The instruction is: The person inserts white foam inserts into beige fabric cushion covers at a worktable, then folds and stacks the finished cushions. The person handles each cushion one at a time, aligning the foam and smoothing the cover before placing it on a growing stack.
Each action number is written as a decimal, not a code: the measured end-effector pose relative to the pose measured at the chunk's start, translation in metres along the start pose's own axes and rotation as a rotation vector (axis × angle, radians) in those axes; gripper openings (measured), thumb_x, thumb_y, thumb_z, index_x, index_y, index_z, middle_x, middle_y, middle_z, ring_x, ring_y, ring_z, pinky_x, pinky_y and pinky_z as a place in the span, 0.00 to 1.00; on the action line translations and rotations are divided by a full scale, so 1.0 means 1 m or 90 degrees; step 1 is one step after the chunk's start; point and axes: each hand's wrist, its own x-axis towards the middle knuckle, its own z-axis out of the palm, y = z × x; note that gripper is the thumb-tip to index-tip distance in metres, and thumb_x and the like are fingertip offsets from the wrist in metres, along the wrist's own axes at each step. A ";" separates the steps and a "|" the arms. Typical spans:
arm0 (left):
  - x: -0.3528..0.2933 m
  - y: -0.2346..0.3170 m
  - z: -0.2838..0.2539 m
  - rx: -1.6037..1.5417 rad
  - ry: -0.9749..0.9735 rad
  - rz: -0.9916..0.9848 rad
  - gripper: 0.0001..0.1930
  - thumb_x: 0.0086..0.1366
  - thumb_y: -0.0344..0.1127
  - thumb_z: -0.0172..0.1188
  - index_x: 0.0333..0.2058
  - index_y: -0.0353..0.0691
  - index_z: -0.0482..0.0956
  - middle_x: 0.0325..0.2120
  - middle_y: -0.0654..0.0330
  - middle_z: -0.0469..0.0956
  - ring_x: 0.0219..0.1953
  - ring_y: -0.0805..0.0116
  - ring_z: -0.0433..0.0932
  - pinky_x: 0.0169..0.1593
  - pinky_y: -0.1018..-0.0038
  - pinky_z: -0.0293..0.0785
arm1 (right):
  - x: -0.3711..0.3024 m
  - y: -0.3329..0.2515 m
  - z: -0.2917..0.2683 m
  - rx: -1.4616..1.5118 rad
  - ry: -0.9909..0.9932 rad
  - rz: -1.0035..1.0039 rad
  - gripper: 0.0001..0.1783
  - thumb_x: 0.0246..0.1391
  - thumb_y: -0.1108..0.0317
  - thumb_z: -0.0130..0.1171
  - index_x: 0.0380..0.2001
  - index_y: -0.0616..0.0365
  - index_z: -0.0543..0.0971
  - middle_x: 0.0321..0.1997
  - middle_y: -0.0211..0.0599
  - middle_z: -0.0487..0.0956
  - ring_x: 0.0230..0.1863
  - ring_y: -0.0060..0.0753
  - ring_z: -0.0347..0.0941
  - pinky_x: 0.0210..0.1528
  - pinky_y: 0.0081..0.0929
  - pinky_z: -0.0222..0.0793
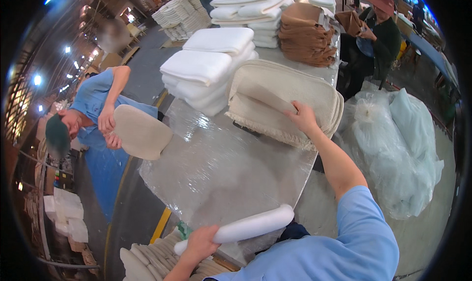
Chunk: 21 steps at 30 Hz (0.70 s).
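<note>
My left hand grips a long white padding piece near one end, low over the table's near edge. The padding shows edge-on, so I cannot tell whether it is a flat pad or rolled. Farther off, my right hand is on a pile of beige fabric seat covers with frayed edges. Its fingers close on the upper cover, where a fold stands up; the fingertips are partly hidden.
The table is wrapped in shiny plastic film. White pads and brown covers are stacked farther back. At left, a co-worker holds a beige cushion. Plastic-bagged material lies right; beige pieces stand lower left.
</note>
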 end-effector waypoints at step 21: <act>-0.058 -0.058 0.060 0.070 0.222 0.301 0.17 0.50 0.30 0.69 0.39 0.45 0.76 0.36 0.58 0.82 0.40 0.53 0.82 0.42 0.58 0.80 | -0.171 -0.142 0.063 0.000 -0.126 -0.028 0.17 0.70 0.56 0.58 0.48 0.59 0.79 0.32 0.54 0.81 0.35 0.58 0.77 0.40 0.48 0.70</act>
